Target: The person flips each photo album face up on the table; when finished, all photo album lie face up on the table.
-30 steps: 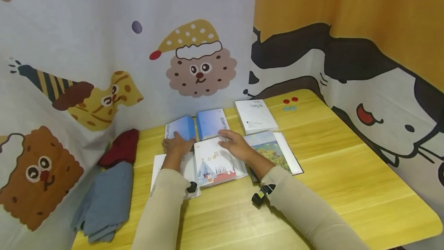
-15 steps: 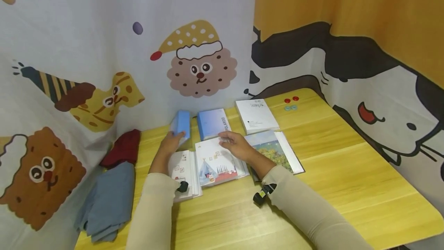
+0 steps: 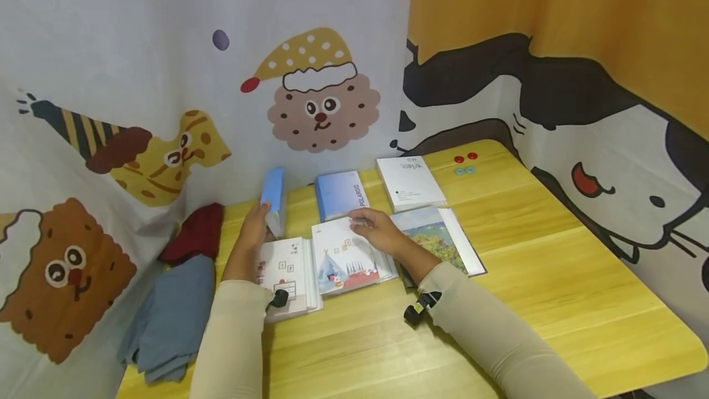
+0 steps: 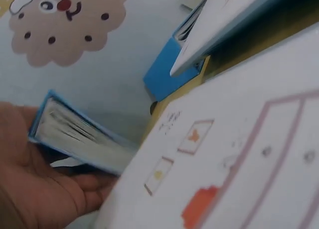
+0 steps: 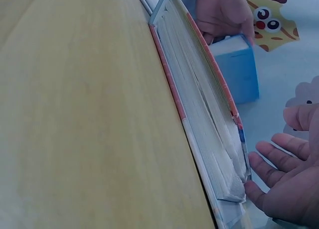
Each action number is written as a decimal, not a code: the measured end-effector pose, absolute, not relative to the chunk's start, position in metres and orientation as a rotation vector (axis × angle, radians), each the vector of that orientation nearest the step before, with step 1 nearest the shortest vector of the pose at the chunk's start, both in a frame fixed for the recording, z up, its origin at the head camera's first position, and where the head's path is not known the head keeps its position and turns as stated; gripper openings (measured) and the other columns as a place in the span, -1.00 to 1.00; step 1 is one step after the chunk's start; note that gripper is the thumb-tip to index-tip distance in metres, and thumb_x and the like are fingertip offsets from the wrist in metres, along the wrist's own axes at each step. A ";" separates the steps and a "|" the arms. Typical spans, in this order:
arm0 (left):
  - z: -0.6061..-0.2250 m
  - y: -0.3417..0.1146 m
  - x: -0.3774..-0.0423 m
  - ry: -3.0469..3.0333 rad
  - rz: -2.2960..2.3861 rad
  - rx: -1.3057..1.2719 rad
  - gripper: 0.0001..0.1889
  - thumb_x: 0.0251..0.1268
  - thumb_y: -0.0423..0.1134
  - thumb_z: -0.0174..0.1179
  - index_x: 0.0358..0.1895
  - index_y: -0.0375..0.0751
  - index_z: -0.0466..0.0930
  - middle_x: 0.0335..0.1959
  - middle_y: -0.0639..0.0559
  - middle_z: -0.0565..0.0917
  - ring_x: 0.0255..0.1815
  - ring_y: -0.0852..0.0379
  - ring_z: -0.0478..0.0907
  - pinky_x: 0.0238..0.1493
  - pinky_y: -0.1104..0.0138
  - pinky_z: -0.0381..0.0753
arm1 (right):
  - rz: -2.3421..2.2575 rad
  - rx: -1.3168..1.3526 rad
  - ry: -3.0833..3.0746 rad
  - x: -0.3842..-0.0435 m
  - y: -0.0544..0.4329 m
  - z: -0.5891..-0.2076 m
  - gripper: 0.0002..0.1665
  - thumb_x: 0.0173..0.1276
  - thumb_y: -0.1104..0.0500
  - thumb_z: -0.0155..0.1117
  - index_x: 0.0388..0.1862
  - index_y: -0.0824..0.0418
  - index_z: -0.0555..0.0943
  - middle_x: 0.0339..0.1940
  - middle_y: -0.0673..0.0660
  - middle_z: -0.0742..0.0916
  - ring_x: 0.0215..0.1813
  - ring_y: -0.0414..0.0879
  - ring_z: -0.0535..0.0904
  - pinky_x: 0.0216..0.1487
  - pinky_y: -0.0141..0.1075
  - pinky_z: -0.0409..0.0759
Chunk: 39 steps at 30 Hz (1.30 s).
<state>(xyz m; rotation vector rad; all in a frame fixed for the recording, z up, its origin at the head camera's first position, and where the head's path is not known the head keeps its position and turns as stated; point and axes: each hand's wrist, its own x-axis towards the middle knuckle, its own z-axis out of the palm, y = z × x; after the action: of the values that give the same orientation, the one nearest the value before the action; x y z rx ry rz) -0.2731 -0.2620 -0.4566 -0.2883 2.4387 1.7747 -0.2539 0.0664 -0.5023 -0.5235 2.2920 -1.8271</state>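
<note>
At the back left, my left hand (image 3: 253,228) grips a blue album (image 3: 274,197), thumb on one face and fingers on the other. The album stands tilted on edge, and the left wrist view shows its page edges. My right hand (image 3: 382,230) is at the top right corner of a white album (image 3: 342,257) with a tent picture. In the right wrist view, its fingers (image 5: 276,162) are spread loosely by that album's edge, gripping nothing. Another white album (image 3: 284,273) lies to the left, below the left hand, its left part hidden by the wrist.
A second blue album (image 3: 339,193) lies behind the tent album. To the right are a white book (image 3: 410,182) and an album with a landscape cover (image 3: 432,236). Red discs (image 3: 465,157) and pale blue discs (image 3: 465,170) lie farther back. Grey-blue cloth (image 3: 172,319) and dark red cloth (image 3: 194,236) lie left.
My left hand has taken hold of the blue album, which lay flat, lifted it on edge and carried it left. My right hand has stayed almost still.
</note>
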 end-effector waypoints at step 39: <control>-0.458 -0.255 -0.235 2.952 0.884 -0.399 -0.12 0.63 -0.02 0.18 0.74 -0.44 0.01 0.75 -0.59 -0.05 0.79 -0.55 -0.10 0.68 -0.54 -0.15 | -1.714 -0.616 2.392 -0.244 0.057 -0.501 -0.53 0.67 0.15 0.25 0.43 0.33 0.64 0.53 0.26 0.66 0.60 0.23 0.53 0.68 0.17 0.40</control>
<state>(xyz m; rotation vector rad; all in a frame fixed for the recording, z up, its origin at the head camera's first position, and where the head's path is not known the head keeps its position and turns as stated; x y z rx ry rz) -0.2345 -0.2551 -0.4582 -0.3989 2.9522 0.8838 -0.2435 0.0568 -0.5008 -0.6161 2.3920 -1.7140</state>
